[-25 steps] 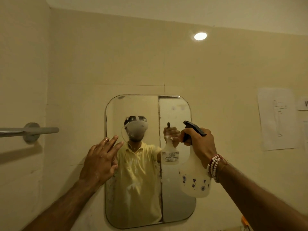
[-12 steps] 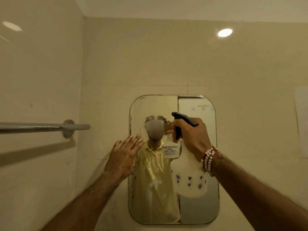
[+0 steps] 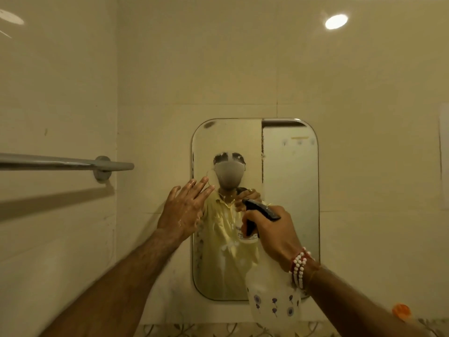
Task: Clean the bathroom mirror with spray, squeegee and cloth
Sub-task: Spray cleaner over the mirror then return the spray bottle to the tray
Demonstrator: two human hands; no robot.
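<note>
Though wet, left hand [image 3: 184, 210] over mirror [image 3: 291, 181] edge

Pretty dim, everything's got a warm yellow cast. Round bright spot [image 3: 336, 21] at 1 o'clock, glare streak [image 3: 11, 17] at 10. Towel bar [image 3: 65, 162] drops a soft shadow [image 3: 56, 200] underneath. Fisheye bends the edges, mirror [image 3: 291, 190] looks hazy, forearms [image 3: 109, 288] at 6 blurry.

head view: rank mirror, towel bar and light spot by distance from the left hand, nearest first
1. mirror: straight ahead; the fingers of the left hand overlap its left edge.
2. towel bar: on the left wall, its tip to the hand's upper left.
3. light spot: high on the wall, top right.
</note>
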